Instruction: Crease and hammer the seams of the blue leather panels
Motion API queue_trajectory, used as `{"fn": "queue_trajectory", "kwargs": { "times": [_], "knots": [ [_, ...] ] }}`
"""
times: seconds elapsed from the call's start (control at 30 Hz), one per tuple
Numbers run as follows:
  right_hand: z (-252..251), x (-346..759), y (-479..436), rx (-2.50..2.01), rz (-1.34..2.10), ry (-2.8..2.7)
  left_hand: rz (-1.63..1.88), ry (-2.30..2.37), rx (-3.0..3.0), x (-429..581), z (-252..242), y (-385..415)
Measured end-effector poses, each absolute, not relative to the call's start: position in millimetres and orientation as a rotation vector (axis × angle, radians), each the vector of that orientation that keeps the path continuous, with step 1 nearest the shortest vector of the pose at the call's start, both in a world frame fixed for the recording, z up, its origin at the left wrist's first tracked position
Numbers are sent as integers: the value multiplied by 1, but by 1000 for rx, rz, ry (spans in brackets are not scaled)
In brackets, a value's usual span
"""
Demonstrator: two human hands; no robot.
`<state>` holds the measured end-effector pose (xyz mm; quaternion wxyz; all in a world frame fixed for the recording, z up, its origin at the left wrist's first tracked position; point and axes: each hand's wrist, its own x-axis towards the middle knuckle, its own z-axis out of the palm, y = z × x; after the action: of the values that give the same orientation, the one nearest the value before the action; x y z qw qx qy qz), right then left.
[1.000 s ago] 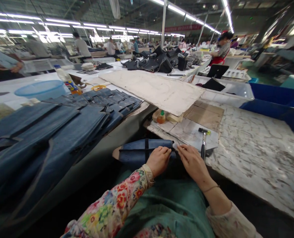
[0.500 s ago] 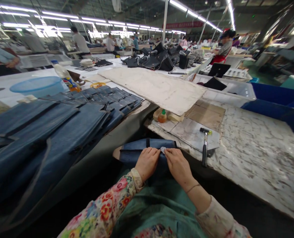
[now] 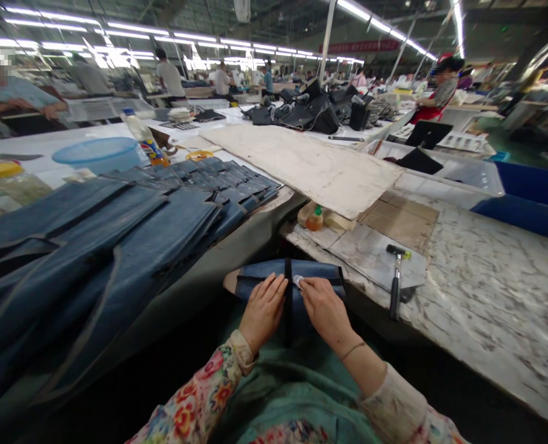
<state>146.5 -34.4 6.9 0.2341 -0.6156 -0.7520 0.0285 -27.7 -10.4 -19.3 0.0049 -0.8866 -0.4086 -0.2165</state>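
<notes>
A blue denim piece (image 3: 315, 271) with black strap trim lies across my lap, below the table edge. My left hand (image 3: 263, 309) rests flat on its left half, fingers stretched along the black centre strap. Pinching a small white scrap (image 3: 297, 280), my right hand (image 3: 324, 311) presses it against the denim just right of that strap. A black hammer (image 3: 395, 280) with a yellow-tipped head lies on a grey slab to the right of my hands.
Stacks of blue denim panels (image 3: 116, 234) cover the table at left. A small orange glue bottle (image 3: 315, 219) stands by a cream board (image 3: 311, 166). The marbled worktop (image 3: 487, 296) stretches right. A blue bowl (image 3: 95, 154) and a plastic bottle (image 3: 139, 132) sit behind. Other workers stand far back.
Both hands have slid leftward along the denim piece, from its right end to the centre strap, the right hand keeping the white scrap pinched. The hammer has stayed put.
</notes>
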Motion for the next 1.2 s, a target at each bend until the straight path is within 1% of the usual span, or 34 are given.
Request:
{"fn": "queue_trajectory", "kwargs": {
  "times": [0.27,0.43,0.67,0.8,1.07,1.2],
  "knots": [
    [1,165,-32,-1527,444,-2030,-615,-1231,-2762,-31,-30,-23],
    [9,171,-22,-1515,600,-2016,-627,-1258,-2747,-33,-30,-26],
    [27,175,-6,-1464,607,-2242,-726,-1426,-2713,-30,-18,-16],
    [29,178,-1,-1412,616,-2330,-723,-1436,-2711,-30,-18,-12],
    [28,181,-1,-1419,634,-2370,-699,-1338,-2743,-35,-23,-16],
    [32,182,1,-1427,669,-2376,-706,-1445,-2735,-30,-13,-13]
  ]
}}
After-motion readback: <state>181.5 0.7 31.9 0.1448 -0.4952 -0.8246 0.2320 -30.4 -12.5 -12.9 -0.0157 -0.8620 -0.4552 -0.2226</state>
